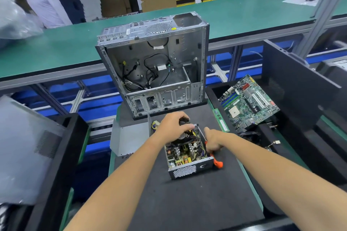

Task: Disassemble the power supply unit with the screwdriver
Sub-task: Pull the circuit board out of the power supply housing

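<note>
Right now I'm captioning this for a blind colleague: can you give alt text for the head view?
An opened power supply sits on a black mat; the left hand grips its black fan while the right hand holds an orange screwdriver. Behind stands an emptied computer case, with a motherboard to the right.

Black work mat (197,202) bearing power supply unit (187,157), computer case (155,65), grey cover (129,139).

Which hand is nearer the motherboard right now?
Right. The right hand grips the screwdriver at the power supply unit's right edge, on the motherboard's side. The left hand grips the fan at the unit's far end, further left.
</note>
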The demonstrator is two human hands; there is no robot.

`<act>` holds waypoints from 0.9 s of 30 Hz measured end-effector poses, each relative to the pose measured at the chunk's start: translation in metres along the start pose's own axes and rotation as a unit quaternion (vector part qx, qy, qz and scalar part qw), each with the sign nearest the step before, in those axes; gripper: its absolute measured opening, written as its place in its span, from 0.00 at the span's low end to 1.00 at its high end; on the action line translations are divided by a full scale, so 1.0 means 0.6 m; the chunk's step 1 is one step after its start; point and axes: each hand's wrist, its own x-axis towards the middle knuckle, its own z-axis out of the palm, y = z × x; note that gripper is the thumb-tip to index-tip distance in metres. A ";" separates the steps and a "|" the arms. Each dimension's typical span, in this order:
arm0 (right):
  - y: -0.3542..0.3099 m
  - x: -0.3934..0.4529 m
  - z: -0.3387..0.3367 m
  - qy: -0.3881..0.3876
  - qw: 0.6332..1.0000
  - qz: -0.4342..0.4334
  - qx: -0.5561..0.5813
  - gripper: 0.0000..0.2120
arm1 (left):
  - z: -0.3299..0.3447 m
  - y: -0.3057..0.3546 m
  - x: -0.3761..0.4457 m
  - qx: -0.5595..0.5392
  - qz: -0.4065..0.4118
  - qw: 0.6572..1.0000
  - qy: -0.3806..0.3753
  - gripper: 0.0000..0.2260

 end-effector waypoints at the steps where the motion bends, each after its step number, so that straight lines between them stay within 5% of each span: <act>1: 0.001 0.001 -0.004 0.009 1.000 -0.018 -0.012 0.20 | -0.001 0.001 0.001 -0.006 0.000 1.000 -0.003 0.12; 4: 0.001 -0.001 -0.014 0.017 0.999 -0.042 0.006 0.05 | -0.004 0.004 0.004 -0.016 0.009 1.000 -0.016 0.12; 7: 0.008 0.001 -0.011 -0.019 0.997 -0.051 0.048 0.12 | -0.007 0.005 0.009 -0.030 0.017 0.999 -0.020 0.12; 10: 0.010 0.000 -0.001 -0.034 0.998 -0.048 0.036 0.09 | -0.007 0.009 0.011 -0.038 0.013 0.999 -0.031 0.11; 14: 0.002 0.001 0.009 -0.022 0.998 -0.058 0.012 0.10 | -0.001 0.009 0.009 -0.053 -0.003 0.990 -0.132 0.12; 18: -0.008 -0.003 0.007 -0.020 0.998 -0.056 -0.032 0.16 | 0.008 0.010 0.003 0.008 -0.017 0.971 -0.238 0.08; 27: -0.026 0.005 0.004 -0.044 0.995 -0.024 -0.090 0.13 | 0.007 0.033 0.011 0.133 -0.045 0.940 -0.311 0.12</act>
